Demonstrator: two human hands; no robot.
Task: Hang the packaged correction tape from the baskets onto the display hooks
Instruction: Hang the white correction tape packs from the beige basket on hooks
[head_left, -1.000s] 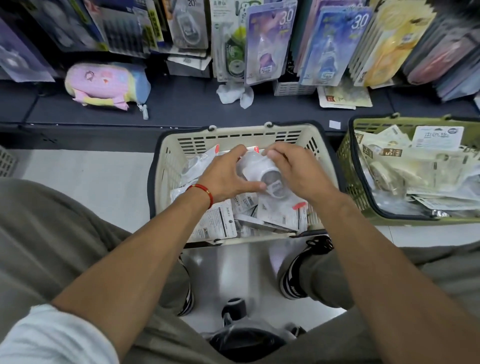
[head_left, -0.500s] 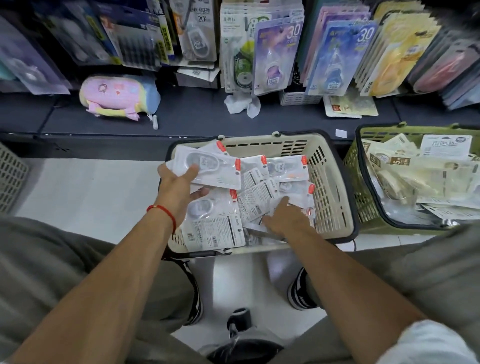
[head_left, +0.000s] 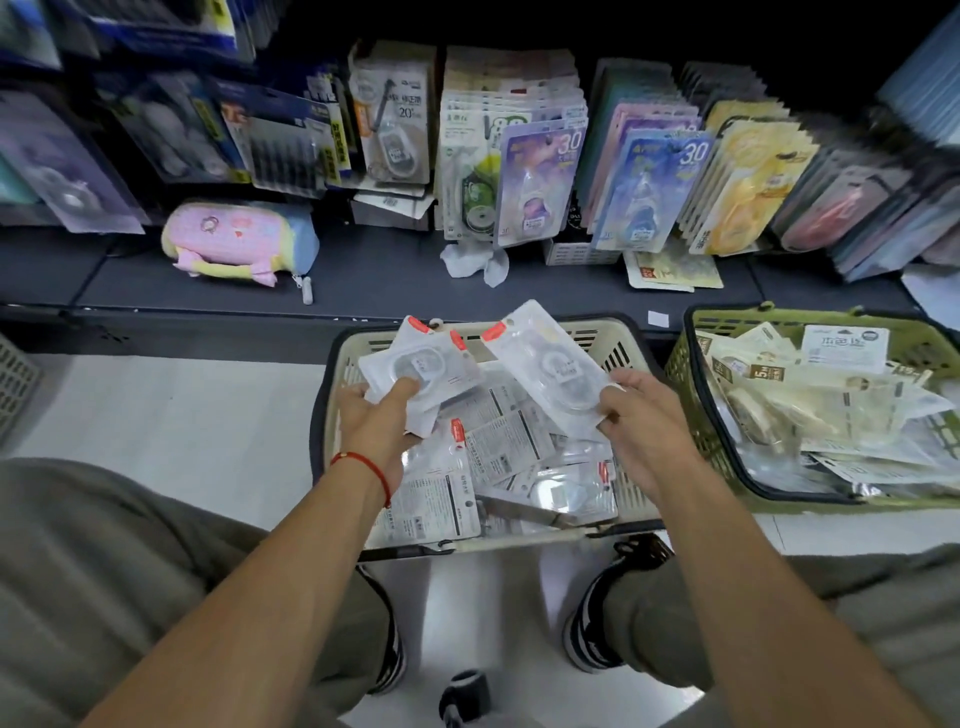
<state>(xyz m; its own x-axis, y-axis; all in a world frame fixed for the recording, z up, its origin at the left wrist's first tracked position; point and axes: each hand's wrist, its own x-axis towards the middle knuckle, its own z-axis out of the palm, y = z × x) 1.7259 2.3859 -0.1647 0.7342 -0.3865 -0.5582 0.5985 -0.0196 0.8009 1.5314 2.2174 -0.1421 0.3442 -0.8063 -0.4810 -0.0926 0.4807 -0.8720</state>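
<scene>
A cream basket (head_left: 631, 332) on the floor in front of me holds several white correction tape packs with red tabs. My left hand (head_left: 376, 421) grips a small stack of these packs (head_left: 421, 364) above the basket's left side. My right hand (head_left: 641, 415) pinches the lower edge of a single pack (head_left: 545, 369), lifted above the basket's right side. A green basket (head_left: 693, 415) to the right is full of other packaged tape. Hanging packs on display hooks (head_left: 537, 187) fill the rack above the dark shelf.
A pink and blue pencil case (head_left: 239, 241) and a crumpled white wrapper (head_left: 475, 262) lie on the dark shelf (head_left: 374, 291). A loose card (head_left: 675, 270) lies under the hanging packs. My shoes (head_left: 592, 613) stand on the white floor behind the cream basket.
My right hand has come up out of the basket with one pack. My left hand has shifted right with its stack. The camera has tilted up toward the rack.
</scene>
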